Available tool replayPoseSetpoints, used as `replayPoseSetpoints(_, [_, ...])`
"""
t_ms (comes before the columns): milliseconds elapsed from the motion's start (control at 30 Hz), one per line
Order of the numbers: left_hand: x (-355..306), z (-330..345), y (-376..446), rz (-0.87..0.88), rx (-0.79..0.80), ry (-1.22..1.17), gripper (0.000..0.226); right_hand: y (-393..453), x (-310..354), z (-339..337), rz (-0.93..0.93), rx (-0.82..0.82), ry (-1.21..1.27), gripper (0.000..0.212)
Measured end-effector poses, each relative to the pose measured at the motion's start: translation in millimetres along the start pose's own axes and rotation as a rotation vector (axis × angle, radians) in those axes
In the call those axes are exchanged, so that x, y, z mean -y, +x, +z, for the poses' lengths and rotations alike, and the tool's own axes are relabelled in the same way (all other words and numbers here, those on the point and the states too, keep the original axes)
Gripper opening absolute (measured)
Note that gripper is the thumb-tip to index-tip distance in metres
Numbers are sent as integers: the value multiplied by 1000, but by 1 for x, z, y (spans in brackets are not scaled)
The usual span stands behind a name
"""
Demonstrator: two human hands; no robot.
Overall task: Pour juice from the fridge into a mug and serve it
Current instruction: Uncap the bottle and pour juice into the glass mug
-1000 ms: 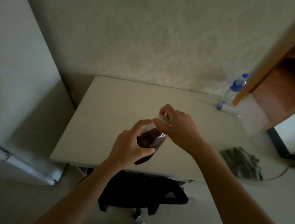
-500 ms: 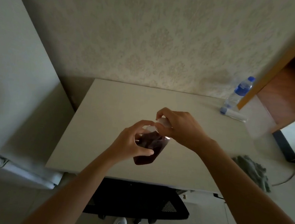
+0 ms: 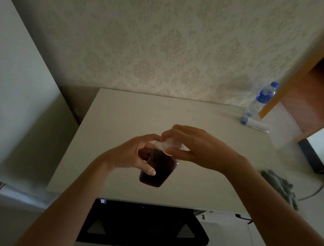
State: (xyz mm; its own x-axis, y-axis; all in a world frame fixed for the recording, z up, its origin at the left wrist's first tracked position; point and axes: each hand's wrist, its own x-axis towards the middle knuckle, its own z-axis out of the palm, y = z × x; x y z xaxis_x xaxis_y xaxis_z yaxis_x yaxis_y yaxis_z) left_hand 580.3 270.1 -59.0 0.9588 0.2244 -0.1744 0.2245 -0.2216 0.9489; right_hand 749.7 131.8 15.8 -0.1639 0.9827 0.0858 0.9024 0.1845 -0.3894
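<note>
Left hand point(image 3: 133, 155) grips a clear, squat juice bottle point(image 3: 158, 169) of dark liquid; right hand point(image 3: 200, 148) pinches its translucent round cap point(image 3: 170, 145) above the smooth pale counter point(image 3: 138, 113).

Place: looked like a room in a home, prob. a bedroom or study corner.
Walls: cream damask-patterned wallpaper point(image 3: 163, 45) behind the desk, a domestic finish.
Furniture: plain pale rectangular table point(image 3: 118, 123) set vs. the wall; black mesh-back office chair point(image 3: 141, 230) tucked under its near edge.
Doorway: orange-brown wooden door frame point(image 3: 301, 64) at right, opening onto a wood floor.
Clutter: clear plastic water bottle w/ blue cap point(image 3: 262, 99) at the table's far right; crumpled grey-green cloth point(image 3: 280, 188) at its right edge.
</note>
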Motion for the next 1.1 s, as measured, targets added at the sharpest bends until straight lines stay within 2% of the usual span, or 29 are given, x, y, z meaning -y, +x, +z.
replayPoseSetpoints(167, [-5, -4, 3, -9, 91, 36, 75, -9, -5, 1, -75, 20, -71, 30])
replayPoseSetpoints(267, [-6, -1, 4, -14, 86, 44, 73, -14, -7, -2, -108, 66, -125, 37])
replayPoseSetpoints(333, [-6, 7, 5, -11, -7, 64, 76, -13, -13, -5, 4, 84, -109, 45])
replayPoseSetpoints(433, [-6, 26, 4, -19, -236, 132, 81, -11, -24, -3, 214, 71, -117, 37])
replayPoseSetpoints(500, [-7, 38, 4, -5, -353, 249, 83, -6, -27, 7, 195, 6, -248, 43])
replayPoseSetpoints(567, [-8, 41, 3, 22, -419, 316, 84, -1, -24, 13, 202, -21, -267, 52])
replayPoseSetpoints(633, [-10, 38, 1, 33, -417, 311, 82, -1, -22, 12, 248, -76, -165, 41])
replayPoseSetpoints(700, [-12, 31, -1, 42, -364, 310, 79, -3, -19, 9, 179, -73, -111, 31])
replayPoseSetpoints(767, [-11, 23, -3, 43, -287, 236, 76, -6, -16, 6, 118, -35, -77, 31])
replayPoseSetpoints(867, [-7, 15, -6, 21, -217, 84, 74, -3, -15, 2, 76, 18, 8, 39])
replayPoseSetpoints(967, [-4, 14, -5, 18, -234, 62, 75, -3, -20, -4, 85, 76, 48, 55])
replayPoseSetpoints(1033, [-3, 15, -4, 7, -250, 93, 76, -2, -23, -4, 129, 77, -46, 66])
replayPoseSetpoints(1100, [-2, 16, -1, -12, -253, 127, 75, 1, -26, -1, 177, 49, -186, 68])
